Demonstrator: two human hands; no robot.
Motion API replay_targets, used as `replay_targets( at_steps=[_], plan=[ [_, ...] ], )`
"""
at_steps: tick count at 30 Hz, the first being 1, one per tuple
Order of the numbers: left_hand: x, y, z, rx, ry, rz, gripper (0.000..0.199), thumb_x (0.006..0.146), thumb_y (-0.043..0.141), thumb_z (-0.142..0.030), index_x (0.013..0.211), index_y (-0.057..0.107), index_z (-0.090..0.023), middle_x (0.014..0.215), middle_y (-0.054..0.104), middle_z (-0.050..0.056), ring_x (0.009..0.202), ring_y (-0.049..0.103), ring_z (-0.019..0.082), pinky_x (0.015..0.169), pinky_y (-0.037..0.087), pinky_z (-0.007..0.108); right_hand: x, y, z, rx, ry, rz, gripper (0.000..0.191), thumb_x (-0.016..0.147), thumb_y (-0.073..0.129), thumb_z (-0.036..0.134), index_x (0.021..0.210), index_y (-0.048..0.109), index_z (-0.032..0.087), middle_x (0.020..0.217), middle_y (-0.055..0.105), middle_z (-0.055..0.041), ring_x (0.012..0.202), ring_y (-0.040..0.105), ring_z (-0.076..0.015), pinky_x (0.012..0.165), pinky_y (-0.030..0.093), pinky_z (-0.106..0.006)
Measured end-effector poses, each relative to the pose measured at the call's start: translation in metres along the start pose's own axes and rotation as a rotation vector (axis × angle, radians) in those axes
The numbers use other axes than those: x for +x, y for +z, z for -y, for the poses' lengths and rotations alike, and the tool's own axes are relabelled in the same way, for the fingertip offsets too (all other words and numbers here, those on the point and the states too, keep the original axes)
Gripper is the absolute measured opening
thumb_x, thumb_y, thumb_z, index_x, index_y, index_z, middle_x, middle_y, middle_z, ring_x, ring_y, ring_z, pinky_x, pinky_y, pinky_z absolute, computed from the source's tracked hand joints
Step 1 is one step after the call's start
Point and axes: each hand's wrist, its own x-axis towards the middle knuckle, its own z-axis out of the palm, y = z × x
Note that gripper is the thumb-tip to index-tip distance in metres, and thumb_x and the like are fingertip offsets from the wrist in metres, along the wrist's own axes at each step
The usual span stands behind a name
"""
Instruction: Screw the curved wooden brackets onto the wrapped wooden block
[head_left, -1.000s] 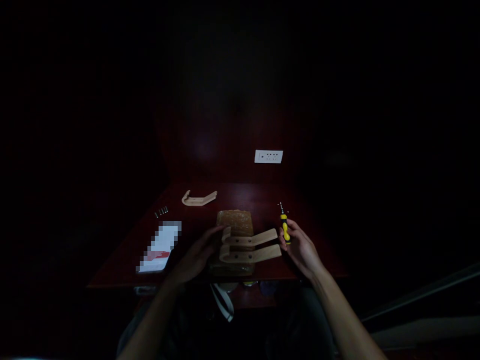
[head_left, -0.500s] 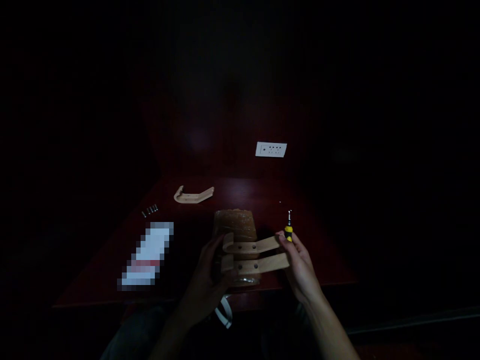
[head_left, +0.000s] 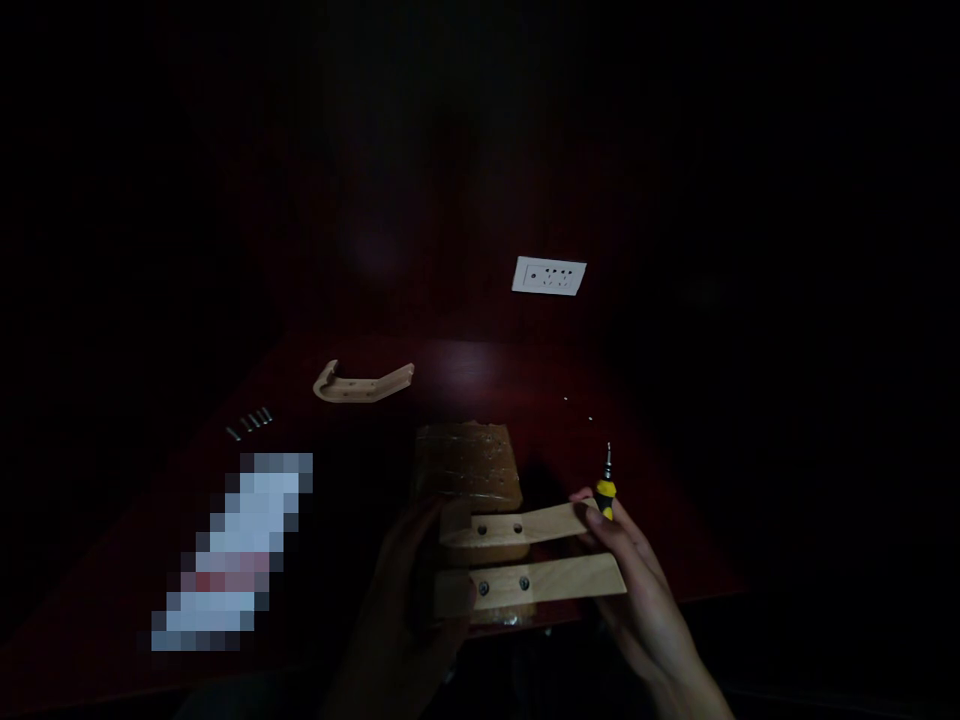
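Note:
Two curved wooden pieces lie one behind the other over a brown taped block point(head_left: 466, 460). Each piece shows two holes; dark screw heads seem to sit in those of the near piece point(head_left: 555, 580). My left hand point(head_left: 409, 590), in deep shadow, grips the left ends of both pieces. At their right ends is my right hand point(head_left: 637, 580), its thumb on the far piece point(head_left: 551, 524). A yellow and black screwdriver point(head_left: 606, 490) is also held in my right hand, its tip pointing away from me.
Another curved wooden piece point(head_left: 360, 389) lies at the back left of the dark red table point(head_left: 465, 370). Several metal screws or pins point(head_left: 250, 423) and a blurred white packet point(head_left: 232, 550) are on the left. Two tiny bits lie at the right. A white socket panel point(head_left: 548, 276) is on the wall.
The view has moved closer and shifted. The wooden pieces in my hands are tilted more, so that their top faces and holes show more plainly. Both hands keep their hold.

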Motion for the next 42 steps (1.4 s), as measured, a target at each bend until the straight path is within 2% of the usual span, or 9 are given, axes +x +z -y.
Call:
replay_targets(
  at_steps=[12, 17, 23, 26, 29, 31, 35, 38, 42],
  plan=[
    [-0.002, 0.0, -0.002, 0.006, -0.014, -0.005, 0.071, 0.079, 0.061, -0.034, 0.141, 0.027, -0.033, 0.146, 0.03, 0.006, 0.129, 0.035, 0.034, 0.101, 0.04, 0.051, 0.001, -0.004, 0.001, -0.013, -0.013, 0.075, 0.032, 0.068, 0.073, 0.04, 0.096, 0.066, 0.025, 0.092, 0.064, -0.0049, 0.083, 0.059, -0.0218, 0.061, 0.048, -0.027],
    [-0.001, 0.0, -0.004, -0.007, -0.011, 0.001, 0.069, 0.08, 0.06, -0.033, 0.141, 0.027, -0.033, 0.146, 0.03, 0.006, 0.13, 0.035, 0.033, 0.102, 0.039, 0.051, 0.004, -0.003, 0.004, 0.012, -0.005, 0.118, 0.032, 0.069, 0.073, 0.04, 0.096, 0.066, 0.024, 0.085, 0.062, -0.0035, 0.075, 0.057, -0.0182, 0.059, 0.046, -0.025],
    [0.001, 0.0, -0.005, -0.039, 0.018, 0.008, 0.066, 0.082, 0.059, -0.031, 0.141, 0.029, -0.03, 0.146, 0.029, 0.008, 0.132, 0.031, 0.032, 0.106, 0.033, 0.051, 0.009, -0.006, -0.001, 0.05, -0.015, 0.149, 0.028, 0.071, 0.072, 0.039, 0.095, 0.067, 0.024, 0.089, 0.063, -0.0025, 0.076, 0.057, -0.0166, 0.065, 0.047, -0.024],
    [0.001, -0.005, -0.006, -0.062, 0.032, 0.048, 0.07, 0.081, 0.061, -0.034, 0.142, 0.026, -0.029, 0.148, 0.027, 0.008, 0.134, 0.029, 0.032, 0.108, 0.031, 0.049, 0.011, -0.008, -0.001, 0.098, 0.003, 0.186, 0.031, 0.07, 0.074, 0.038, 0.097, 0.067, 0.023, 0.083, 0.061, -0.0016, 0.067, 0.054, -0.0126, 0.056, 0.044, -0.021],
    [0.001, -0.016, -0.008, -0.13, 0.109, 0.151, 0.078, 0.082, 0.061, -0.039, 0.146, 0.017, -0.028, 0.151, 0.023, 0.009, 0.137, 0.025, 0.031, 0.111, 0.028, 0.047, 0.013, -0.013, 0.001, 0.185, -0.005, 0.217, 0.033, 0.073, 0.071, 0.043, 0.098, 0.067, 0.022, 0.062, 0.047, 0.0032, 0.049, 0.039, -0.0068, 0.04, 0.032, -0.017],
    [0.002, -0.025, -0.012, -0.162, 0.16, 0.173, 0.077, 0.084, 0.057, -0.043, 0.147, 0.015, -0.026, 0.152, 0.022, 0.009, 0.138, 0.022, 0.03, 0.113, 0.024, 0.046, 0.014, -0.019, 0.002, 0.22, -0.019, 0.253, 0.033, 0.075, 0.067, 0.046, 0.097, 0.066, 0.021, 0.057, 0.037, 0.0054, 0.045, 0.03, -0.0056, 0.04, 0.031, -0.018],
    [0.014, -0.044, -0.03, -0.13, 0.189, -0.043, 0.053, 0.094, 0.04, -0.041, 0.143, 0.028, -0.025, 0.15, 0.029, 0.007, 0.138, 0.024, 0.025, 0.114, 0.02, 0.043, 0.02, -0.03, -0.004, 0.191, -0.066, 0.286, 0.029, 0.075, 0.067, 0.044, 0.092, 0.066, 0.02, 0.057, 0.035, 0.0058, 0.044, 0.028, -0.0059, 0.041, 0.032, -0.02],
    [0.04, -0.064, -0.047, -0.109, 0.253, -0.245, 0.044, 0.095, 0.036, -0.04, 0.136, 0.038, -0.024, 0.144, 0.04, 0.007, 0.132, 0.037, 0.022, 0.111, 0.028, 0.039, 0.026, -0.034, -0.011, 0.203, -0.117, 0.327, 0.027, 0.077, 0.067, 0.043, 0.091, 0.066, 0.021, 0.057, 0.034, 0.0058, 0.044, 0.028, -0.0061, 0.041, 0.031, -0.02],
    [0.096, -0.108, -0.048, 0.107, 0.274, -0.28, 0.038, 0.087, 0.05, -0.044, 0.11, 0.061, -0.017, 0.115, 0.064, 0.008, 0.11, 0.057, 0.023, 0.099, 0.041, 0.036, 0.034, -0.038, -0.019, 0.204, -0.152, 0.324, 0.024, 0.078, 0.066, 0.042, 0.089, 0.066, 0.02, 0.057, 0.033, 0.0058, 0.045, 0.028, -0.0062, 0.04, 0.029, -0.02]
  ],
)
